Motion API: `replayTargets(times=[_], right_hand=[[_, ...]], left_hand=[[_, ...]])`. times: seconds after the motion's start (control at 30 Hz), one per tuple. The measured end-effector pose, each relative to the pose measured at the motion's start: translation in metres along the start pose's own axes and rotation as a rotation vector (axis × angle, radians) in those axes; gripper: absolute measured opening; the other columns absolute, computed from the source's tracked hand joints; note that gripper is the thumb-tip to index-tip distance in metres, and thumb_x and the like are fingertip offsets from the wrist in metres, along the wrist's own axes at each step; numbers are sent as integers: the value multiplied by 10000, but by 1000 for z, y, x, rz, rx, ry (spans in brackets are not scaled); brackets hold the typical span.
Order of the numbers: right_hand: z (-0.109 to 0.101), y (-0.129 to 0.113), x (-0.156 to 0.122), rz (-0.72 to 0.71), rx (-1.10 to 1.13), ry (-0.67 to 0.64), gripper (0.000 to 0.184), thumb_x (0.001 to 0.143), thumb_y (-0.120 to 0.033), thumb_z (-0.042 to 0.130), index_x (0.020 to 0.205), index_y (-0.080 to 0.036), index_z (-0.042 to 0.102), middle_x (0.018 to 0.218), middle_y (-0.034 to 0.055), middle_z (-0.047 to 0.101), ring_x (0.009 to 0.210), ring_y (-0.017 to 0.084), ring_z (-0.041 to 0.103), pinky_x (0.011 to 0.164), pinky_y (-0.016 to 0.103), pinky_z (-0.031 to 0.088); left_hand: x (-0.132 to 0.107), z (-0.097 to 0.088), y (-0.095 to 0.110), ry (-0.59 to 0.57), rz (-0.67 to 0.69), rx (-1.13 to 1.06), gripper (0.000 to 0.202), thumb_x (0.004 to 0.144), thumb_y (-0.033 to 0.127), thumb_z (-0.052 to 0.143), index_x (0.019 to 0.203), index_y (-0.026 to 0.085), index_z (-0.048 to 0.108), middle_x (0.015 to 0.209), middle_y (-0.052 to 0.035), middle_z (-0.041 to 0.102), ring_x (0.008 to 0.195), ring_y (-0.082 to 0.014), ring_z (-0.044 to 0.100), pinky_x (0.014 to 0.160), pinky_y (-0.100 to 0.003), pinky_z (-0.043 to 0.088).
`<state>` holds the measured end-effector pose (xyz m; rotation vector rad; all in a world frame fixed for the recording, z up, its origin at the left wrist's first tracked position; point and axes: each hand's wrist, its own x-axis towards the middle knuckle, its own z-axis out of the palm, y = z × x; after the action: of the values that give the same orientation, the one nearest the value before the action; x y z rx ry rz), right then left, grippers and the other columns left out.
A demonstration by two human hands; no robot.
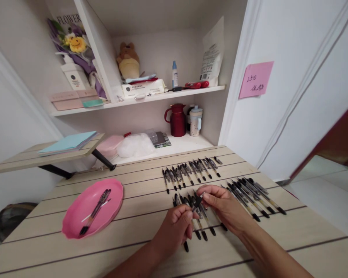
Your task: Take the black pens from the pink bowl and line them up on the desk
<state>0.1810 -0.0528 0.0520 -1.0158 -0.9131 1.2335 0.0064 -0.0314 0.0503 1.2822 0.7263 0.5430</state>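
Both my hands meet over the table around one black pen (197, 202). My left hand (176, 224) is closed, its thumb and fingertips pinching the pen's clear lower part. At the other end, my right hand (222, 202) pinches with thumb and index finger near a small shiny tip; the fingers partly hide it. Beneath the hands lies a row of clear pens with black ends (203, 227), partly covered by them. To the right is another slanting group of pens (251, 197). Farther back, pens and loose caps (188, 172) lie in a row.
A pink scalloped tray (116, 193) on the left holds a few pens (95, 212) and a thin white stick. Behind it stands a small raised shelf (14, 159) with blue paper (68, 142). A red jug (178, 120) and a tumbler (195, 122) stand in the back cubby.
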Motion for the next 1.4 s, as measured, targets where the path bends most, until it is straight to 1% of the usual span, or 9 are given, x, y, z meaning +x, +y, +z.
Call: replayTargets(times=[0.1,0.27,0.53,0.73,0.93,1.0,1.13,1.3,1.4], right_hand=[[1,4,1,-54,-25,3,176,620,-328,713,681,-173,652,623,-7,587,553,90,437,546,233,341],[2,-2,-1,5,108,-53,267,629,-338,704,845,-185,667,899,57,635,727,138,529,660,269,402],[4,0,0,-22,65,-45,190,614,-327,720,686,-169,643,729,18,607,610,102,483,605,248,384],[5,-4,-4,33,160,-71,270,648,-343,691,872,-195,663,916,66,630,810,166,542,701,288,410],[3,2,0,-65,10,-23,191,630,-348,701,677,-172,642,692,16,598,628,118,489,627,263,386],[4,0,0,-85,-2,-39,217,638,-380,689,673,-174,633,713,21,607,646,124,498,637,265,386],[5,-3,-3,-7,83,-95,287,656,-404,667,846,-189,662,848,59,634,724,152,533,679,291,401],[4,0,-1,-77,3,-51,183,630,-341,701,670,-175,634,700,19,595,635,121,488,629,258,382],[5,1,-2,-67,22,-81,226,660,-392,665,734,-180,639,772,39,613,687,138,508,646,268,393]], left_hand=[[0,1,0,-5,-9,-15,329,782,437,482,846,123,555,427,71,440,304,-17,242,331,-158,147],[0,1,0,-8,-13,-28,345,782,454,474,848,124,549,434,69,444,293,-16,233,311,-160,136],[1,0,-2,-40,-12,-55,359,790,457,466,886,121,549,440,71,447,288,-17,227,299,-161,132],[1,0,-2,-50,-17,-42,358,793,453,460,886,119,549,446,66,452,294,-20,244,302,-159,144],[1,1,-3,-52,-11,-31,356,795,451,461,885,118,549,449,63,451,301,-24,257,304,-160,158],[2,0,-3,-49,-18,-40,354,794,449,464,886,118,549,447,64,452,295,-22,250,302,-162,149],[2,0,-3,-40,-28,-60,356,789,454,468,888,121,546,440,72,444,285,-16,230,303,-160,137],[2,1,-3,-49,-13,-46,353,788,455,469,875,122,547,436,69,450,284,-18,232,296,-160,138],[1,1,-3,-50,-11,-55,353,790,456,465,873,123,548,443,69,451,290,-16,232,297,-158,135]])
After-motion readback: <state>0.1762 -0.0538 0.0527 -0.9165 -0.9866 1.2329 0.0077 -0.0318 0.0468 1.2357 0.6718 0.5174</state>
